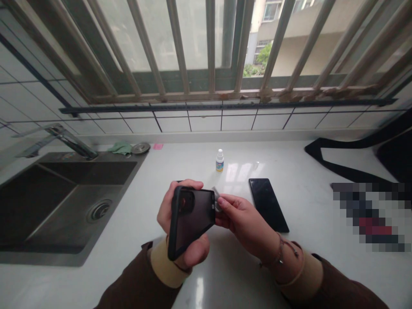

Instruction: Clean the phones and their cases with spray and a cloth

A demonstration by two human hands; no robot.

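Note:
My left hand (197,253) grips a phone case (196,219) with a black rim, a dark see-through back and a camera cutout near its left end. It is held tilted above the counter, fingers behind and thumb along the near edge. At the case's right end, my right hand (240,216) pinches a small greyish thing (216,197) between thumb and fingers; its kind is not clear. The fingertips are close against the case's end. A black phone (268,204) lies flat on the counter just right of my right hand. Beyond the hands stands a small white bottle (219,162) with a coloured label.
A sink (74,257) with a faucet (69,140) is at left. On its back edge lie a green cloth (121,148) and a metal drain cover (140,148); a pink piece (158,146) is nearby. A black strap (341,169) and a blurred-out patch are at right.

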